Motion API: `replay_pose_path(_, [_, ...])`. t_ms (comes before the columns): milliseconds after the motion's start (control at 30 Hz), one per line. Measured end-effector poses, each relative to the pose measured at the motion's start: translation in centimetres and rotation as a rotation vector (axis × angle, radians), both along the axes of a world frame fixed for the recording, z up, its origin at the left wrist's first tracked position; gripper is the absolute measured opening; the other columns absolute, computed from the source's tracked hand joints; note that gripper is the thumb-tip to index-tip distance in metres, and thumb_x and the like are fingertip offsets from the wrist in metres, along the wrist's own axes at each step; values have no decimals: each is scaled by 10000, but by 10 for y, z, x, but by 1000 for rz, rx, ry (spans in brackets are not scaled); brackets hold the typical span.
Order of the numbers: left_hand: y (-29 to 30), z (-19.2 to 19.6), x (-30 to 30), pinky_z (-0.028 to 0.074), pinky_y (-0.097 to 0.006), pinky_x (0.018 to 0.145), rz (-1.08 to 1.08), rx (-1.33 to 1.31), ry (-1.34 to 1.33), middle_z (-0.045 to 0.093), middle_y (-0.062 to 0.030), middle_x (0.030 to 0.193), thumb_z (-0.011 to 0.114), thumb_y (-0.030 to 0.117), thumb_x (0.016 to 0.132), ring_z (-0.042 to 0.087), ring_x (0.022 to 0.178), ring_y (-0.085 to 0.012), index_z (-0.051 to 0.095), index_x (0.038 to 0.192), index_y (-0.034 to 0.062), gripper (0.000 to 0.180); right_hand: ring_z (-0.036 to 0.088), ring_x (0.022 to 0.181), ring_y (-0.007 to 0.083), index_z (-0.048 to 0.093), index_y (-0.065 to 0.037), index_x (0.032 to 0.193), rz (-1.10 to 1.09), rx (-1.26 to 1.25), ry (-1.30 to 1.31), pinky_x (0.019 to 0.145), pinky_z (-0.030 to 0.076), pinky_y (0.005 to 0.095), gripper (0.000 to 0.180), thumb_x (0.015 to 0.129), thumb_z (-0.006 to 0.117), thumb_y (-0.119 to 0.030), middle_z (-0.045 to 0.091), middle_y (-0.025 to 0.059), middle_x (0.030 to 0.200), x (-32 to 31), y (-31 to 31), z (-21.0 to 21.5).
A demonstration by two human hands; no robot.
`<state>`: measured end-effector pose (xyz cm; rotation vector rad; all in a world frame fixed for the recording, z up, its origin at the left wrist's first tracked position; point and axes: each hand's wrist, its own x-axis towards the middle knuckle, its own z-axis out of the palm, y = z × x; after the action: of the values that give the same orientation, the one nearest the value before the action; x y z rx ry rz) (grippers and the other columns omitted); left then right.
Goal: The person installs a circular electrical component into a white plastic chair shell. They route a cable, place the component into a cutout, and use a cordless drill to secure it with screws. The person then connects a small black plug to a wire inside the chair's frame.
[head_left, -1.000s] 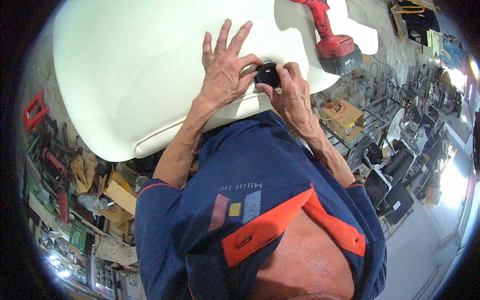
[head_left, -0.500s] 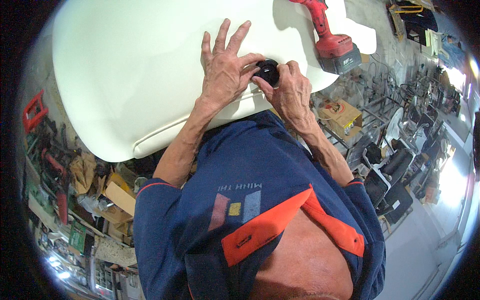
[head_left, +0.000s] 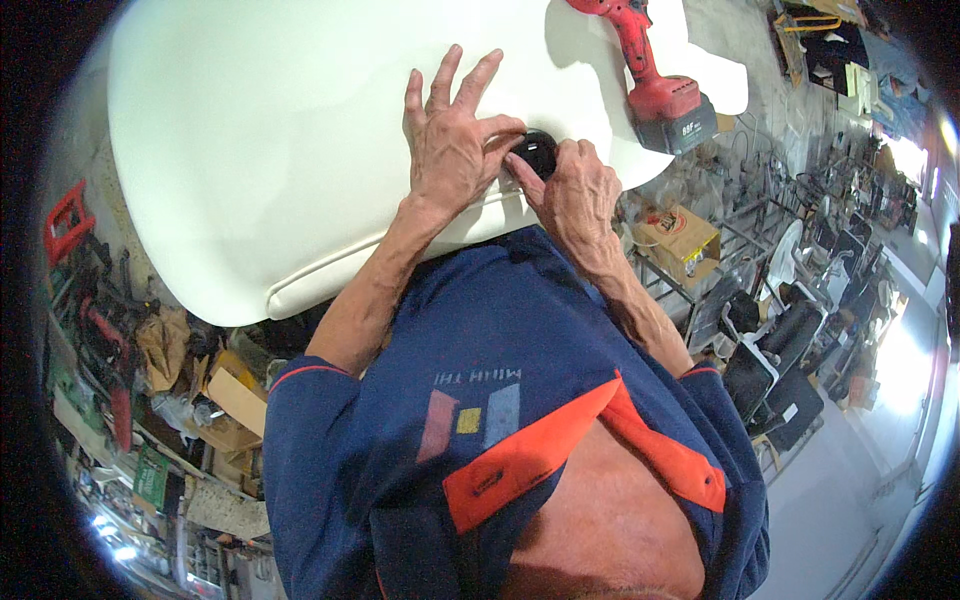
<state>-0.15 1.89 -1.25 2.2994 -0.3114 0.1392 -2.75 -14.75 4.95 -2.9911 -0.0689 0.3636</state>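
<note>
The small black knob (head_left: 537,152) sits near the white panel's (head_left: 250,150) near edge, between both hands: right hand (head_left: 570,195) pinches it, left hand (head_left: 452,150) lies spread flat beside.

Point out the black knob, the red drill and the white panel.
black knob (head_left: 537,152): head view, on its top face.
red drill (head_left: 655,80): head view, on its handle.
white panel (head_left: 270,140): head view, on its bare surface.

The person wears a dark blue short-sleeved shirt (head_left: 500,400) filling the lower centre of the frame, with an orange collar (head_left: 560,440), thin orange sleeve piping, and small pink, yellow and pale blue blocks printed on the chest. Forearms are bare.
</note>
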Motion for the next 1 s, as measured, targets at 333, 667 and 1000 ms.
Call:
replay_pose_path(333, [1, 2, -1, 24, -607, 1268, -8, 25, 9, 427, 30, 1626, 873, 390, 759, 204, 1567, -314, 838, 936, 343, 186, 697, 802, 227, 648, -24, 1330, 137, 440, 70, 697, 591, 377, 636, 765, 907, -156, 614, 165, 1210, 6, -37, 4])
replay_pose_path(667, [11, 9, -3, 32, -660, 1260, -157, 80, 57, 341, -23, 1675, 942, 287, 643, 103, 1596, -357, 792, 1012, 237, 401, 725, 901, 251, 683, -3, 1254, 202, 636, 129, 738, 601, 348, 421, 848, 796, -11, 632, 157, 1175, 25, -57, -3])
replay_pose_path(1000, [-9, 38, -77, 230, -643, 1185, -49, 59, 116, 596, -31, 1193, 898, 280, 657, 502, 1225, -281, 785, 1068, 191, 435, 697, 837, 248, 685, 19, 1231, 221, 478, 89, 735, 580, 360, 432, 852, 841, -115, 637, 156, 1150, 16, -47, 0])
